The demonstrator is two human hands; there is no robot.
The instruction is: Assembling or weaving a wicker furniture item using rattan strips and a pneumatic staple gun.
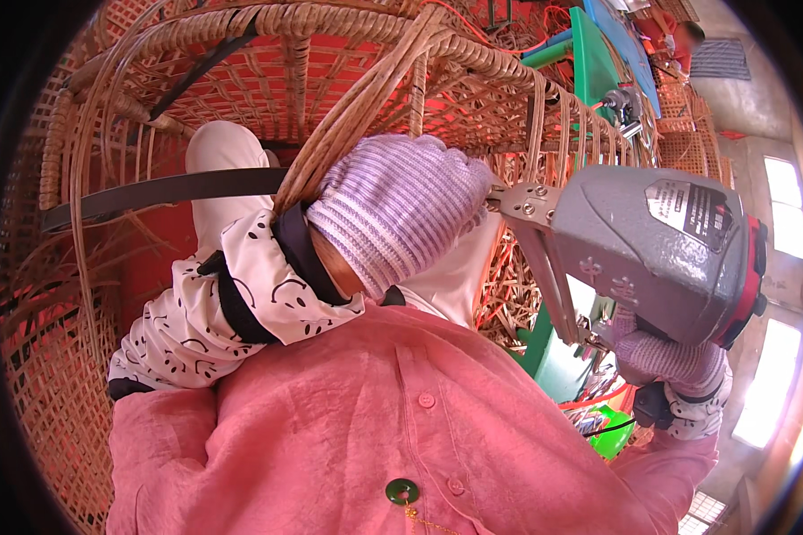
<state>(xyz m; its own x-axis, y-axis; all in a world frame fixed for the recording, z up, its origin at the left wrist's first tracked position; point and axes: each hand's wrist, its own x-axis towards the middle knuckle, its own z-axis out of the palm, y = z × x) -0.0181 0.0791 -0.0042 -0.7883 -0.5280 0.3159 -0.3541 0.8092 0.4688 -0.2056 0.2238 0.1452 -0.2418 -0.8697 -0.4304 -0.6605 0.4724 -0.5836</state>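
Head view looks down on a gloved left hand [406, 201] and a gloved right hand [674, 357], with a grey power tool [647, 241] between them. The right hand grips the tool below its heavy body, which sits above that hand; this seems to leave the metal nose [533, 201] free to point toward the left hand. The left hand's fingers look curled, their tips hidden, so I cannot tell whether they clasp anything — the nose reaches just beside them, perhaps so that both hands can work at one spot.

A bundle of cane strands [361, 102] drops from the bound rim [339, 20] of a large woven frame to the left wrist, probably gathered so the loose lengths stay together. A dark strap [165, 188] runs leftward from near that wrist. The frame rises close in front of the body — likely for easy reach — and a patterned sleeve [196, 325] covers the left forearm, presumably against scratches.
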